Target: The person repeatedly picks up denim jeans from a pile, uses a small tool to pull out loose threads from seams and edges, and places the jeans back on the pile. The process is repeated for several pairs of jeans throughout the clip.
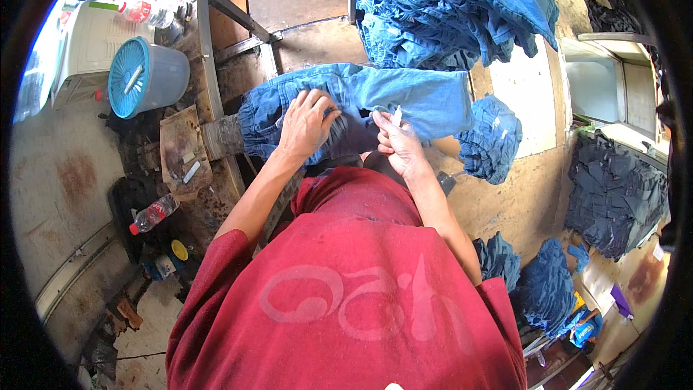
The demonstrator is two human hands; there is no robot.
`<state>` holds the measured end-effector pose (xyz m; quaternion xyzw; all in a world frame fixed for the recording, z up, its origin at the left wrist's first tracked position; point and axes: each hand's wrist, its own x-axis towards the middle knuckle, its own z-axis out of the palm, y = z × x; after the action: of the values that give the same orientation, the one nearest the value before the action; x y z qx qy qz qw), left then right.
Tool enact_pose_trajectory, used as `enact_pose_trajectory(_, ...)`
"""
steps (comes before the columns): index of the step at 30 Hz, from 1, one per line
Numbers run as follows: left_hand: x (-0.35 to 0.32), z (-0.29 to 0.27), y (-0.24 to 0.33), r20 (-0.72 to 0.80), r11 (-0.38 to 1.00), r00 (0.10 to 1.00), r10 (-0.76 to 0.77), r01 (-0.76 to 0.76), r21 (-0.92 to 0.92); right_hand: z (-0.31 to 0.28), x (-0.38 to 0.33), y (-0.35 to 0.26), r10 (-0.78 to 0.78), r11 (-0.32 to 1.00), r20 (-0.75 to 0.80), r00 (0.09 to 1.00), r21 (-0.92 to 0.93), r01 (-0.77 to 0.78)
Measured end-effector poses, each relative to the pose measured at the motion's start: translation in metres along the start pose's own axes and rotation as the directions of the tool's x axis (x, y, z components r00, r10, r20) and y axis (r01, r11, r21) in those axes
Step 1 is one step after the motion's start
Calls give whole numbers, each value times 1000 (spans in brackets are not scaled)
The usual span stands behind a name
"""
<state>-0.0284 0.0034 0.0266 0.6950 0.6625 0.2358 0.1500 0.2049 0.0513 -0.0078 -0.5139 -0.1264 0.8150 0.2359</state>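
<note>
A pair of blue denim trousers [426,94] lies stretched across in front of me, with a gathered elastic-looking part at its left end. At that end a tape-wrapped bar [222,137] meets the denim. My left hand [309,124] rests on the trousers, its fingers curled and pinching at the cloth near a dark fold. To its right, my right hand [399,143] is closed on a small white stick [397,115], held upright between thumb and fingers at the near edge of the denim. What kind of stick it is, I cannot make out.
A big pile of denim [447,7] stands beyond the trousers. A bunched blue garment [492,141] lies at their right end, dark folded garments [617,195] farther right. On the left are a blue-lidded bucket [155,76], a plastic bottle [154,214] and a metal frame [234,11].
</note>
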Motion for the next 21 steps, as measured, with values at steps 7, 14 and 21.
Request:
enact_pose_trajectory(7, 3, -11, 29, 433, 899, 884, -178, 325, -293, -3, -6, -2, -29, 966, 67, 997, -255, 45)
enact_pose_trajectory(14, 15, 20, 24, 726, 454, 554, -407, 813, -365, -1, 0, 13, -321, 770, 36, 947, -571, 283)
enact_pose_trajectory(21, 14, 28, 20, 747, 336, 544, -383, 835, -436, -3, 12, 26, -300, 725, 0, 954, -650, 228)
